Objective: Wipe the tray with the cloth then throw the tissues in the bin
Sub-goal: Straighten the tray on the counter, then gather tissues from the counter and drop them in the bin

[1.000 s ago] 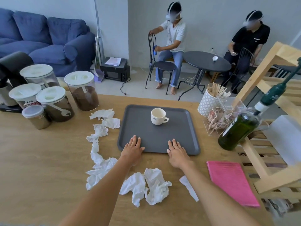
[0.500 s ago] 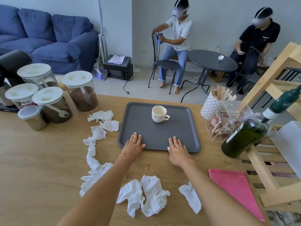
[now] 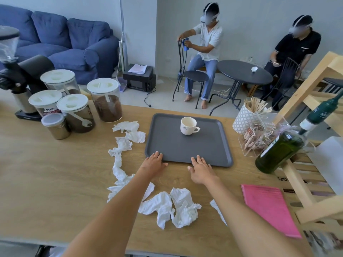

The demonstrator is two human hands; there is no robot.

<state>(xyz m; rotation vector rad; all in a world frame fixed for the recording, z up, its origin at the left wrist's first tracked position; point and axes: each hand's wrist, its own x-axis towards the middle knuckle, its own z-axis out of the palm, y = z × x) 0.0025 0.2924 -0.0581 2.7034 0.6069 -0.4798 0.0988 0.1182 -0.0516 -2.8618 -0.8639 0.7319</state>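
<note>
A dark grey tray (image 3: 174, 145) lies on the wooden table with a white cup (image 3: 187, 125) standing near its far edge. My left hand (image 3: 153, 163) rests flat with its fingertips on the tray's near left rim. My right hand (image 3: 201, 169) lies flat on the table, fingertips touching the near rim. Both hands are empty with fingers spread. Several crumpled white tissues (image 3: 174, 206) lie in front of the tray, and more tissues (image 3: 120, 145) trail along its left side. A pink cloth (image 3: 269, 206) lies flat at the right. No bin is in view.
Lidded jars (image 3: 105, 101) and a coffee grinder (image 3: 16, 75) stand at the left back. A green bottle (image 3: 282, 149), a stick holder (image 3: 246, 117), a clear box (image 3: 259, 136) and a wooden rack (image 3: 315, 164) crowd the right. Two seated people are beyond the table.
The view has tilted slightly; my hands have drawn back a little toward the tray's near rim. Nothing on the table has moved.
</note>
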